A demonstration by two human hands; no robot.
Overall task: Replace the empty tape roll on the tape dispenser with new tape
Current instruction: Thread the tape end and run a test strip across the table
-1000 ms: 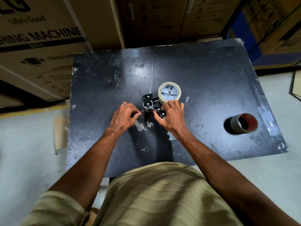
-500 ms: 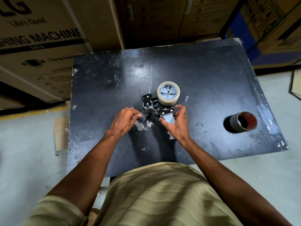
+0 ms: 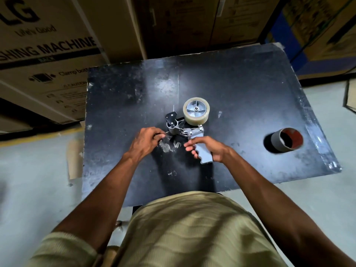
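Observation:
A metal tape dispenser (image 3: 185, 130) lies on its side in the middle of the black table (image 3: 240, 97). A clear tape roll (image 3: 196, 111) sits on its wheel. My right hand (image 3: 210, 149) grips the dispenser's grey handle (image 3: 204, 154). My left hand (image 3: 146, 141) pinches the loose clear tape end (image 3: 166, 136) just left of the dispenser's front roller. The empty cardboard tape core (image 3: 287, 140) lies on its side at the table's right.
Large cardboard boxes (image 3: 48, 45) stand close behind and to the left of the table. More boxes (image 3: 317, 26) are stacked at the back right. Grey floor surrounds the table on both sides.
My right hand slid back from the dispenser's body onto its handle. My left hand drew the tape end slightly toward me. The dispenser turned a little, its handle now showing.

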